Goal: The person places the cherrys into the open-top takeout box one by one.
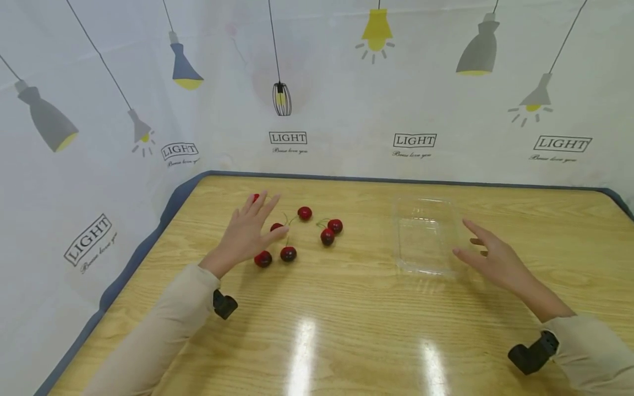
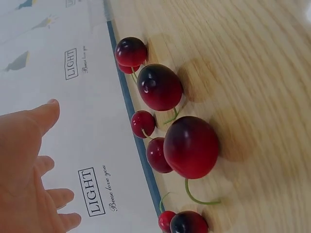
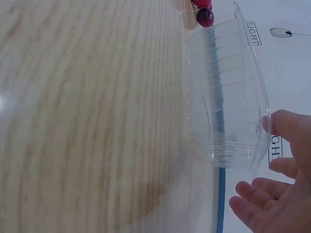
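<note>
My left hand (image 1: 245, 234) hovers with spread fingers over several dark red cherries on the left side of the table, partly hiding some of them. In the left wrist view a large cherry (image 2: 192, 147) with a curved green stem stands out in front, and nothing is between the fingers. Two cherries (image 1: 327, 237) lie together to the right of the group. A clear plastic container (image 1: 421, 271) sits right of the cherries, its top open. Beside its right side is my right hand (image 1: 500, 261), fingers loosely bent, thumb tip right at the rim in the right wrist view.
The light wooden table (image 1: 361, 324) has a blue-grey edge (image 1: 346, 178) along the back and left. Behind it hangs a white sheet (image 1: 337, 99) printed with lamps and the word LIGHT. Wrist cameras sit at both sleeves.
</note>
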The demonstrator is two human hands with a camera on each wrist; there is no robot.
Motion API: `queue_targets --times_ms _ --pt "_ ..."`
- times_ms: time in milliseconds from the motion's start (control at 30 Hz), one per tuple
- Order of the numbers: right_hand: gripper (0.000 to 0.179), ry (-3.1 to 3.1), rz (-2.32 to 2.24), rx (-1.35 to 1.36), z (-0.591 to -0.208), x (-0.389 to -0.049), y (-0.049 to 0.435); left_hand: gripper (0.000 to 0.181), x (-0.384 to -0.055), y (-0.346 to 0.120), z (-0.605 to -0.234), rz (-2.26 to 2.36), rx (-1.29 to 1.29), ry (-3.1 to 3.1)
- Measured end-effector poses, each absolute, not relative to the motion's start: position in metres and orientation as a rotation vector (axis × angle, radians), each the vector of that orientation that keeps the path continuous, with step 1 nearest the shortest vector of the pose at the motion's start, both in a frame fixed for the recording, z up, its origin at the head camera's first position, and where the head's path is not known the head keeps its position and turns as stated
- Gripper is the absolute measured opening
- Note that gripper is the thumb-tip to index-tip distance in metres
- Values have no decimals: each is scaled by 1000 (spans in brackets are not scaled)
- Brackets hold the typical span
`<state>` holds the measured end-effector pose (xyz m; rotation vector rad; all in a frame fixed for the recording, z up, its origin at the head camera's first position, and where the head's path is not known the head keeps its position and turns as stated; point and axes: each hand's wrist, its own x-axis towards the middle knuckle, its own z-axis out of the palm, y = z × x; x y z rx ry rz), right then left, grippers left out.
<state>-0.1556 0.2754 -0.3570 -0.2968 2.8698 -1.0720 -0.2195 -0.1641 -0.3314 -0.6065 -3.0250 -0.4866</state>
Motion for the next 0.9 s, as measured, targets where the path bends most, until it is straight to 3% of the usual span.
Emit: queue_targets --times_ms 600,900 --pt "63 2869 -1169 -294 -359 -152 279 67 -207 -174 -328 -921 -593 -2931" --pt "62 2823 -1236 -282 -359 -149 277 60 -202 -187 -336 -1075 -439 -2856"
